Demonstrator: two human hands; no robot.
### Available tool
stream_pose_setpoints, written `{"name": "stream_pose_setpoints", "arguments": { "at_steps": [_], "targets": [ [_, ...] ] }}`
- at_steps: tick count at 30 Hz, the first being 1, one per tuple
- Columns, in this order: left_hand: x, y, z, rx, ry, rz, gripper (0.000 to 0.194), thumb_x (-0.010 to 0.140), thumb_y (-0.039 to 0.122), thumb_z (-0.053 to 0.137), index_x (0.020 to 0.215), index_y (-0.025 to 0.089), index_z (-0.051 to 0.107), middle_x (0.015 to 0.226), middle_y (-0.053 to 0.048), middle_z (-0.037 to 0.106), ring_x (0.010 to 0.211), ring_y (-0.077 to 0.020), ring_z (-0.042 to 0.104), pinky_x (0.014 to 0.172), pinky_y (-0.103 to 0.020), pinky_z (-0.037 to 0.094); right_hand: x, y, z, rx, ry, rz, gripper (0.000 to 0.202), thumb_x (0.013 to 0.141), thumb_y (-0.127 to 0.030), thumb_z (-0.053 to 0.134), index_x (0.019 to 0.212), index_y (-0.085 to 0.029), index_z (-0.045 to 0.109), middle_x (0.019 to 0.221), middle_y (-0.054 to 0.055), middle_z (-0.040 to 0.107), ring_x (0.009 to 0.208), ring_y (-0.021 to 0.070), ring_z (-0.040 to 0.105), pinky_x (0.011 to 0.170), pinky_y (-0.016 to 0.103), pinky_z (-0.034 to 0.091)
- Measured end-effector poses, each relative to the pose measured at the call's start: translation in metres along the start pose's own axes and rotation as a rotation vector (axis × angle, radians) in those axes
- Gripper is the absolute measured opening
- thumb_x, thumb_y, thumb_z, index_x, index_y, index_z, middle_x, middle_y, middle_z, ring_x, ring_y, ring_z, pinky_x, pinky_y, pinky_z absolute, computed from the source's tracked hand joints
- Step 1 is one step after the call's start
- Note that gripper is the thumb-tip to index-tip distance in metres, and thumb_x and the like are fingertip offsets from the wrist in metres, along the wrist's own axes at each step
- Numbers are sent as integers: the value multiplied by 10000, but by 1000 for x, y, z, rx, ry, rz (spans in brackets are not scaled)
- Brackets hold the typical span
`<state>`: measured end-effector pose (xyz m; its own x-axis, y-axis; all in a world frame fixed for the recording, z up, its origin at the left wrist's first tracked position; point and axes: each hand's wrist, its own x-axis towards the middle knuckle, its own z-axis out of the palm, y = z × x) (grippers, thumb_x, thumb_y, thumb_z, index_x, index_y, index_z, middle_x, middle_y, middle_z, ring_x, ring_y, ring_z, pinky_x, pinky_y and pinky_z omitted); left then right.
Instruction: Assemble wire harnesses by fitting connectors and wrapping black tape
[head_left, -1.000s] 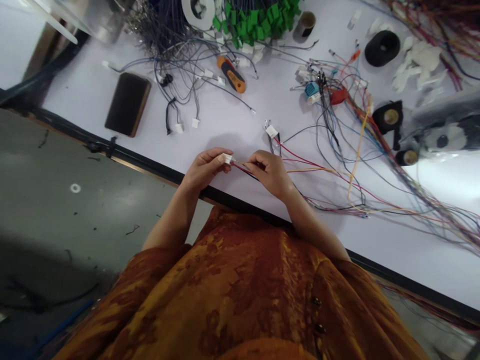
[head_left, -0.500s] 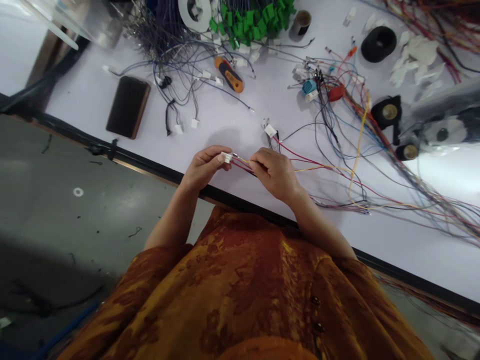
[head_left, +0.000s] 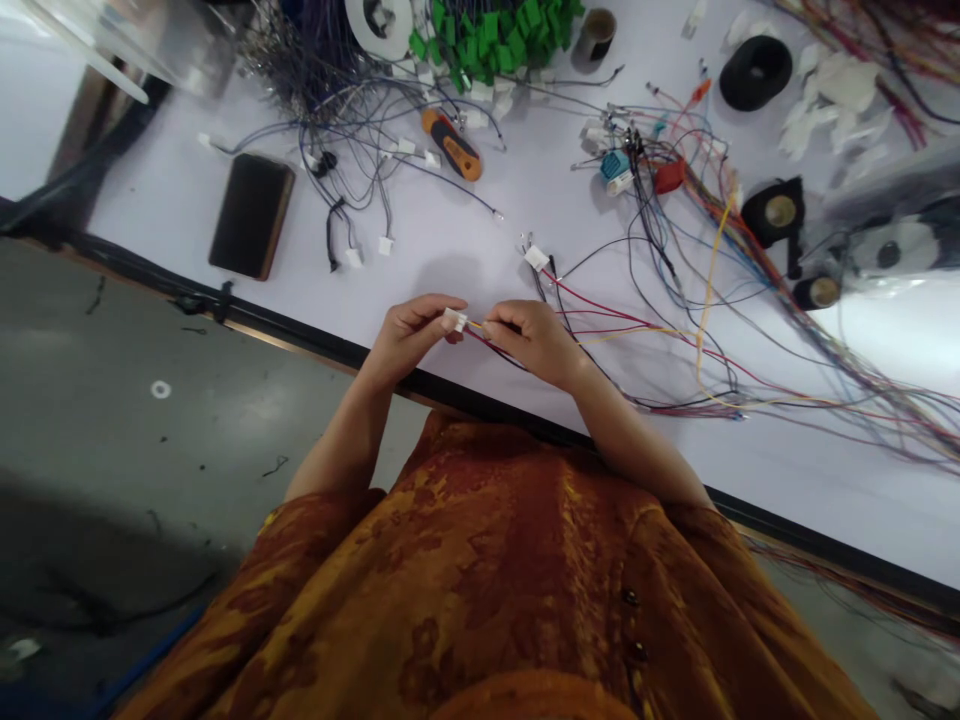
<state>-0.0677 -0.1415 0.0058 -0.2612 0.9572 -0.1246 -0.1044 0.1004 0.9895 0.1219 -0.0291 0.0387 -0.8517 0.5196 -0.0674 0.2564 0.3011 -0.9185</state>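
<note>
Close to the table's front edge, my left hand [head_left: 415,336] is closed, pinching a small white connector housing [head_left: 456,320] between thumb and fingers. Just to its right, my right hand [head_left: 534,342] is closed on a yellow wire [head_left: 475,324], whose end is at the housing's right side. How deep the wire sits in it I cannot tell. Dark and red wires run from the housing under my right hand. A second white connector [head_left: 535,258] with red and black wires lies on the table beyond my right hand.
An orange-and-black handled tool [head_left: 451,145] and a dark phone-like slab [head_left: 252,215] lie further back. Green connectors [head_left: 499,40] are heaped at the back. A long wire bundle [head_left: 765,270] crosses the right side, near tape rolls [head_left: 772,215]. The table edge [head_left: 315,345] runs just before me.
My right hand has moved left, towards the housing. The metal tip of the yellow wire, visible before, no longer shows, and the wire now meets the housing.
</note>
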Motion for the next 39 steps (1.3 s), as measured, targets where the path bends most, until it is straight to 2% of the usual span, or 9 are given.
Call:
{"name": "stream_pose_setpoints", "arguments": {
  "at_steps": [6,11,14,17,23,29,33,36,39],
  "targets": [
    [-1,9,4,91,59,16,359,768,468,843,998,196,802,730,-26,728,645,-120,681,659,-242,575,5,3,14,-52,73,-53,275,964,-241,516,695,-193,494,690,-19,530,670,112,447,695,287,347],
    [-1,-7,20,-244,88,-47,454,648,380,944,1033,208,776,727,6,699,621,-78,625,635,-193,539,4,-4,22,-257,175,-46,226,1003,-277,515,784,-239,557,866,41,622,824,191,556,806,344,456],
    [-1,-15,38,-457,224,-77,366,672,367,935,927,175,755,761,8,688,621,-48,597,616,-157,512,2,-4,32,-415,234,-39,119,1005,-319,529,1001,-244,622,1094,88,655,1033,244,595,949,388,487],
    [-2,-14,50,-509,337,-65,352,712,404,908,915,177,732,866,-7,724,630,-41,602,595,-148,506,-9,15,36,-502,176,0,295,1030,-339,474,1272,-207,578,1186,108,677,1012,253,649,867,389,514],
    [0,-12,49,-532,467,-92,295,803,455,825,915,213,699,768,36,677,591,-21,563,567,-112,488,-54,75,11,-578,109,43,314,1044,-251,368,1147,-236,664,1061,124,724,893,248,656,752,408,492],
    [-1,-8,56,-381,517,-24,319,645,252,918,852,184,684,736,50,661,589,-30,571,586,-133,503,-83,79,-7,-449,154,-40,402,1035,-468,387,1088,-251,721,1076,121,713,985,207,658,825,368,530],
    [-6,-6,55,-198,544,69,232,721,215,835,875,166,668,813,25,698,590,-44,590,590,-163,499,-85,79,-76,-348,401,-80,445,986,-595,455,1028,-245,726,1058,85,714,1045,186,629,906,353,522],
    [-7,-7,50,-218,528,36,234,698,209,849,845,164,672,846,29,694,597,-33,589,589,-150,497,-73,94,-173,-463,712,82,342,1055,-331,397,1178,-150,660,1154,124,679,1086,185,574,1047,417,458],
    [-5,-6,45,-277,501,-17,286,666,238,885,885,181,710,772,38,683,601,-43,601,613,-153,525,-53,115,-260,-727,766,456,335,966,-82,502,1266,-135,641,1310,135,613,1236,204,508,1119,400,389]
  ]
}}
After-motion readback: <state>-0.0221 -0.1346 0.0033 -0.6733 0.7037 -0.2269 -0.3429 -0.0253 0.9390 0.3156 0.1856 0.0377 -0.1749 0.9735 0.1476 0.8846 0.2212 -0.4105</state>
